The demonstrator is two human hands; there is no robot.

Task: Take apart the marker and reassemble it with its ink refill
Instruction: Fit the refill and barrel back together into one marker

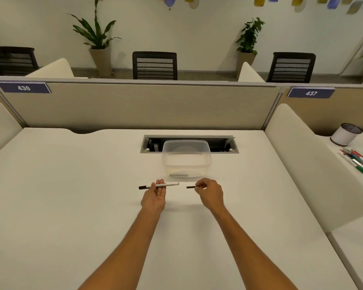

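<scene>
On our white desk (pixel 71 185) a clear tub (pixel 186 159) at twelve o'clock holds something small and unclear, while our left hand (pixel 155 195) pinches the marker barrel (pixel 161 185) and our right hand (pixel 210 192) grips the dark ink refill (pixel 191 187).

Most of the thin dark refill (pixel 190 187) was hidden inside the curled fingers of the right hand (pixel 209 194), only a short tip showing. The print on the marker barrel (pixel 161 185) was too small to read. Something grey lay in the clear tub (pixel 186 159) (too blurred to identify). The pens (pixel 358 162) were cut off by the right edge.
</scene>
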